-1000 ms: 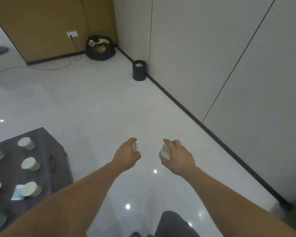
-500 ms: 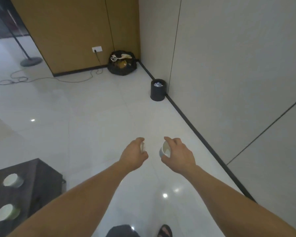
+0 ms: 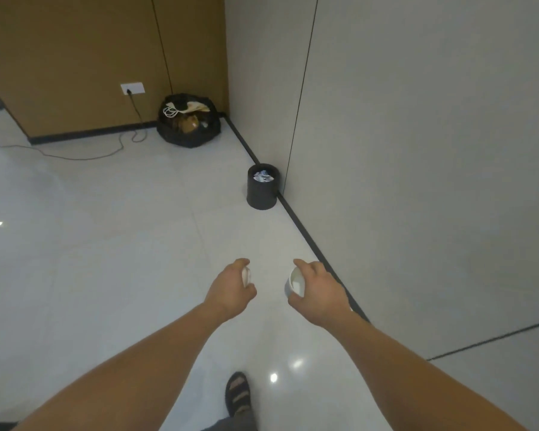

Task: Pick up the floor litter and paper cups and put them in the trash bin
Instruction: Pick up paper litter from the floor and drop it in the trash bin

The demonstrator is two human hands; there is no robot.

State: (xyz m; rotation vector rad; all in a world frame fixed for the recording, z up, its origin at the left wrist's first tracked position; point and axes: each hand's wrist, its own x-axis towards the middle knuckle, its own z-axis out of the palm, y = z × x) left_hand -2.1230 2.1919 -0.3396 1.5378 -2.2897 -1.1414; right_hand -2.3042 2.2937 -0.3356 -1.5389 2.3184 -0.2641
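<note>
My left hand [image 3: 229, 287] grips a white paper cup [image 3: 246, 276], of which only the rim edge shows between thumb and fingers. My right hand [image 3: 319, 289] holds a second white paper cup [image 3: 294, 283] on its side, its open mouth turned toward the left. Both hands are held out at waist height over the white floor. A small black trash bin [image 3: 261, 192] stands ahead against the right wall's baseboard, with crumpled paper visible inside it.
A full black garbage bag [image 3: 188, 123] sits in the far corner. A cable [image 3: 84, 156] runs from a wall socket [image 3: 132, 88] across the floor to the left. A grey wall [image 3: 417, 150] bounds the right side. My sandalled foot [image 3: 237, 393] shows below.
I have walked forward: the bin and corner bag appear closer, and the dark table with cups at the lower left has left the view. Both hands keep holding their cups.
</note>
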